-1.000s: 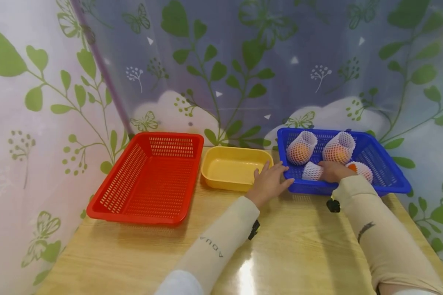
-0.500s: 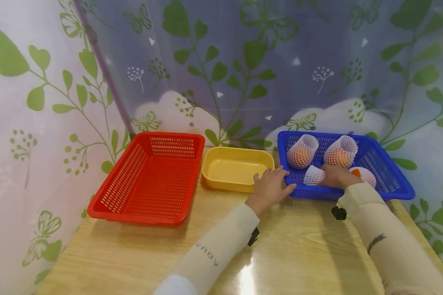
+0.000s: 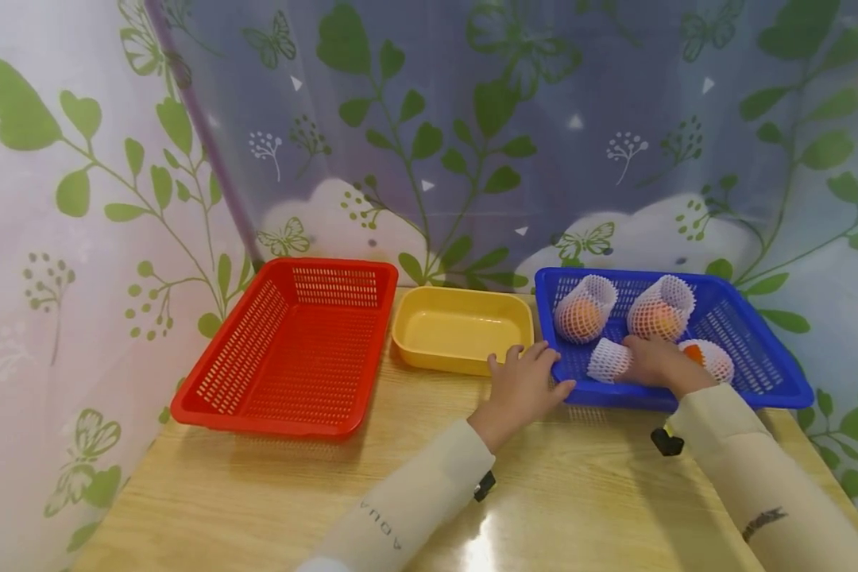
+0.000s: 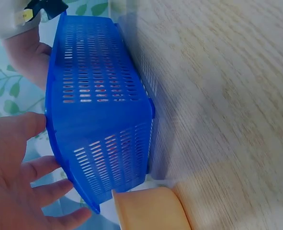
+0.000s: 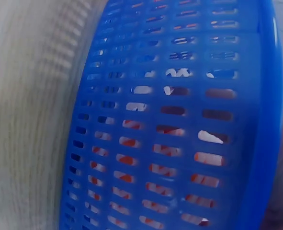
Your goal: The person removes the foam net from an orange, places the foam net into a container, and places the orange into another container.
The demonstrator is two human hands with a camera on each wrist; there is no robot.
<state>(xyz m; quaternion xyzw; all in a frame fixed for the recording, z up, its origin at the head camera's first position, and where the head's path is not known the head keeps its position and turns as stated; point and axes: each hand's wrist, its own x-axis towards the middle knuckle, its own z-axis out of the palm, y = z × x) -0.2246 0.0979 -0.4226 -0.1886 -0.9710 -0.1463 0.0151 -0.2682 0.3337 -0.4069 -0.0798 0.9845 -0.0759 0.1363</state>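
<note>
The blue basket (image 3: 772, 365) holds several round orange-pink fruits in white foam nets. My right hand (image 3: 654, 365) reaches inside over its front wall and grips a foam-netted fruit (image 3: 608, 360), whose net sticks out left of the fingers; the rest of it lies under my hand. Two netted fruits stand behind, one of them a peach-coloured fruit (image 3: 582, 318), and another (image 3: 715, 361) lies right of my hand. My left hand (image 3: 520, 391) is at the basket's front left corner. Its spread fingers touch the blue rim in the left wrist view.
A yellow tray (image 3: 465, 361) stands just left of the blue basket. Farther left is a red basket (image 3: 272, 425) with slotted walls. All stand on a wooden table (image 3: 429, 445) against a leaf-patterned cloth backdrop (image 3: 500, 175).
The blue basket has slid toward me with the fruits in it, and both hands have come nearer along with it. The red basket and yellow tray have hardly shifted.
</note>
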